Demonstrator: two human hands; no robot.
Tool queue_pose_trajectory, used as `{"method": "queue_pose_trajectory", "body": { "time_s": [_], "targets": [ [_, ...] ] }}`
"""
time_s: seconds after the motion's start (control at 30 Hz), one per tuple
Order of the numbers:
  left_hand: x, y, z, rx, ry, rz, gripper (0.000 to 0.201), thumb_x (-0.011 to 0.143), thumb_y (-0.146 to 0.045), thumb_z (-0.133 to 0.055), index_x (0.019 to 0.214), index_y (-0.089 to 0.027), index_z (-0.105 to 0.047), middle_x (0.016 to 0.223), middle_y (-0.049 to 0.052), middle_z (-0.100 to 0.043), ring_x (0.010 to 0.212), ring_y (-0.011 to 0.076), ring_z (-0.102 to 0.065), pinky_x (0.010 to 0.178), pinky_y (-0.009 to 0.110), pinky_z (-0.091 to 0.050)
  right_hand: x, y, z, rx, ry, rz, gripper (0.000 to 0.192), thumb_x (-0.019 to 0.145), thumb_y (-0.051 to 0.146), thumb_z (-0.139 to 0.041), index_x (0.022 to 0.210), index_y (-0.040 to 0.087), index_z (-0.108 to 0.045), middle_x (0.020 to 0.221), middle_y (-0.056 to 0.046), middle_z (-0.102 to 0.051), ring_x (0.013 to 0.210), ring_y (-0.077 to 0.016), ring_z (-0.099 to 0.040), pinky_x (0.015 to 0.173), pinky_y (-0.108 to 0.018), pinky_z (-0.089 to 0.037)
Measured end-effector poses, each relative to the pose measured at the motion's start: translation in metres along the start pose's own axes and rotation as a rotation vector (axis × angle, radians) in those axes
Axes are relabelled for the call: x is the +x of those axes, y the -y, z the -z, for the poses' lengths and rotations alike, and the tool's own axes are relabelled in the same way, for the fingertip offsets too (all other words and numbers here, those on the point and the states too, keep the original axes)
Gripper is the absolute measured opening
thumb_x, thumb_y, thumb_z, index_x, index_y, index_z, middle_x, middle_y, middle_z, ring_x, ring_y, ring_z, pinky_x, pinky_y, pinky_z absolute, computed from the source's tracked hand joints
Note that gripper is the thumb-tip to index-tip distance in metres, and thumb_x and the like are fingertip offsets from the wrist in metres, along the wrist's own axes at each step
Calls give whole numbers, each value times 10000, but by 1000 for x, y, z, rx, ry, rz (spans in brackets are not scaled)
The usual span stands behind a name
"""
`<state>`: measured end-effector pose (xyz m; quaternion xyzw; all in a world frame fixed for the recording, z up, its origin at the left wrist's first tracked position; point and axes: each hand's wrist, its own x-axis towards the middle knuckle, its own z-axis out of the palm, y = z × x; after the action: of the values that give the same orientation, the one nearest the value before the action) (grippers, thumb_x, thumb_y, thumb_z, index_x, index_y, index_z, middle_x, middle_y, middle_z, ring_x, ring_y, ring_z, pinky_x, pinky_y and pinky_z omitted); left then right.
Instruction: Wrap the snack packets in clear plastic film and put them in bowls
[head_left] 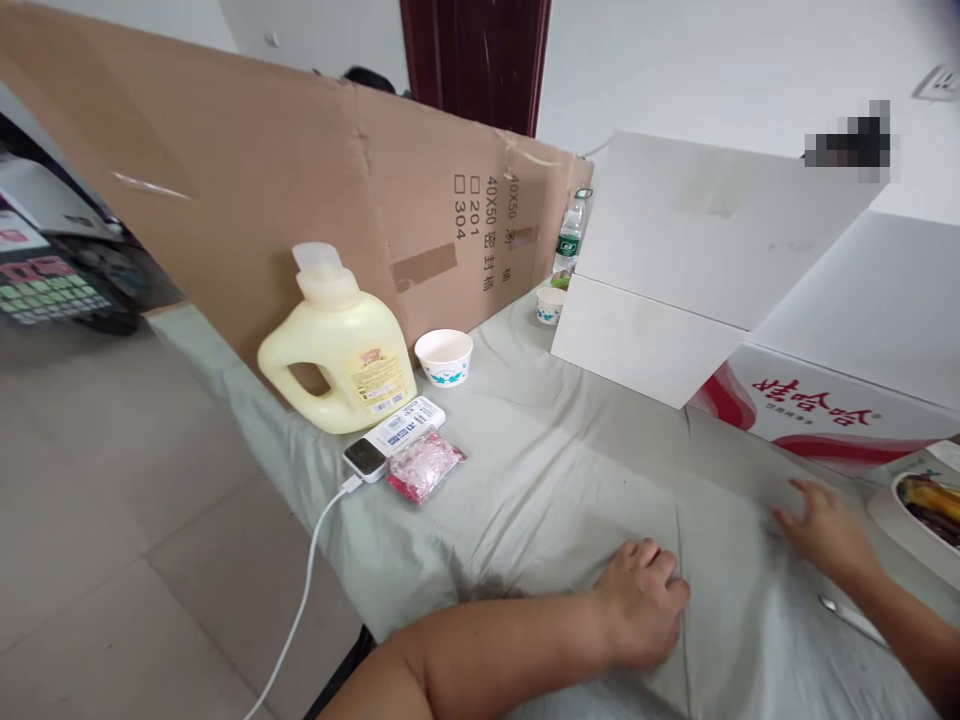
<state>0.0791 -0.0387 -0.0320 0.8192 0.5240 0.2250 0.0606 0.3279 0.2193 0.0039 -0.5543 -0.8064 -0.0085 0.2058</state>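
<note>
While both lie flat, left hand [643, 600] and right hand [825, 530] press cloth [540, 470].

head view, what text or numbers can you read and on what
Cardboard sheet, printed sideways: "40X50", "201", "304", plus Chinese characters.
White carton: red Chinese brand characters, seen upside down.
Yellow jug label, small box, water bottle label: too small to read.
</note>
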Motion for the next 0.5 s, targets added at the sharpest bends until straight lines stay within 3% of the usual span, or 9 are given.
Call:
{"method": "queue_pose_trajectory", "body": {
  "time_s": [0.07,0.13,0.2,0.27,0.37,0.4,0.5],
  "targets": [
    [-1,0,4,-134,-35,26,186,851,-284,-555,957,-143,-616,1041,125,-625,1015,285,-552,801,410,-491,-2,68,-20,161,34,122,406,752,468,-610,1010,159,-666,1133,-253,-644,1100,-362,-610,911,-512,-473],
    [-2,6,19,-326,-140,112,179,833,-222,-562,998,-164,-599,1020,99,-650,960,232,-593,819,357,-508,-8,138,-41,371,52,180,383,763,473,-564,1021,200,-640,1130,-180,-662,1047,-321,-628,839,-481,-522],
    [-1,23,47,-474,-322,262,186,841,-147,-505,1011,-183,-571,962,70,-658,883,181,-616,803,305,-517,-19,200,-60,551,84,222,362,801,443,-515,1037,193,-628,1111,-162,-671,985,-291,-644,780,-450,-544],
    [3,54,86,-479,-539,393,177,880,-124,-426,981,-202,-548,950,60,-652,900,175,-618,833,312,-512,-32,246,-75,610,114,286,319,837,378,-489,1047,182,-627,1067,-135,-688,940,-254,-649,796,-421,-541],
    [24,124,149,-274,-722,524,179,903,-143,-414,1011,-223,-533,1016,65,-632,963,192,-605,874,341,-503,-50,278,-85,652,113,348,240,824,281,-529,1010,178,-641,1056,-119,-688,1033,-269,-600,916,-459,-484],
    [35,150,167,-155,-719,585,196,895,-122,-414,1016,-219,-535,1044,73,-622,1000,200,-594,911,353,-491,-54,281,-86,670,118,367,215,826,258,-535,995,178,-642,1044,-114,-686,1040,-268,-591,921,-458,-478],
    [76,226,204,139,-544,792,259,875,-87,-437,1082,-197,-548,1209,109,-565,1145,222,-541,1007,360,-444,-58,280,-83,724,149,374,138,848,211,-530,937,184,-632,968,-95,-683,974,-247,-597,863,-424,-493]
  ]
}}
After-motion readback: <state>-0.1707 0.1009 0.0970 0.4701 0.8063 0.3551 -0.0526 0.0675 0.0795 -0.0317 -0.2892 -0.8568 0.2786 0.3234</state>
